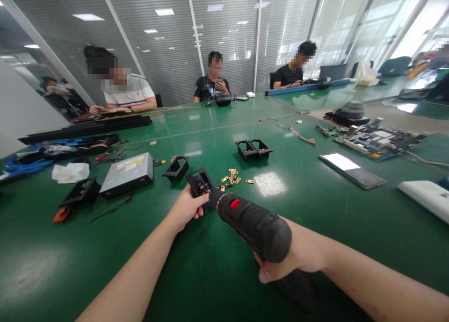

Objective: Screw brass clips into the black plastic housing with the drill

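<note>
My right hand (296, 259) is wrapped round the grip of a black electric screwdriver (252, 224) with a red switch; its tip points into a small black plastic socket housing (199, 182). My left hand (185, 207) pinches the near edge of that housing and steadies it on the green table (217, 275). Several small brass contact pieces (233, 178) lie just right of the housing.
More black housings (253, 149) (176, 168) sit beyond, with a grey optical drive (128, 174), a phone (351, 169), a circuit board (377, 139), a white device (426, 198) and tools at the left (61, 214). Three people sit along the far edge.
</note>
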Tool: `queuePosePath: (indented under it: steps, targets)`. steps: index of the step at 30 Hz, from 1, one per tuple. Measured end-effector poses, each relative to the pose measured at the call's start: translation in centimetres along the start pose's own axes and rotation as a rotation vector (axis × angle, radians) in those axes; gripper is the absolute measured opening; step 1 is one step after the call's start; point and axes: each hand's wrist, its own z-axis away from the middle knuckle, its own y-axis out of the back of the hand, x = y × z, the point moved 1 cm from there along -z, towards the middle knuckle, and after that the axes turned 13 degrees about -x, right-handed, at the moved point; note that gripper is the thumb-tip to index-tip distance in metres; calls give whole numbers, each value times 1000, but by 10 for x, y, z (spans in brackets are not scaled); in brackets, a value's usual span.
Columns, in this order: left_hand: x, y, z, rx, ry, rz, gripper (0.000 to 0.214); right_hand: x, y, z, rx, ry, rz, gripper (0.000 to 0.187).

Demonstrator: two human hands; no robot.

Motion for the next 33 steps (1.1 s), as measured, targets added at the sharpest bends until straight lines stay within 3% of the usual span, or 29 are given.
queuePosePath:
  steps: [33]
  targets:
    - [-3,1,-1,-7,-4,14,46,4,0,1,-19,-29,1,27]
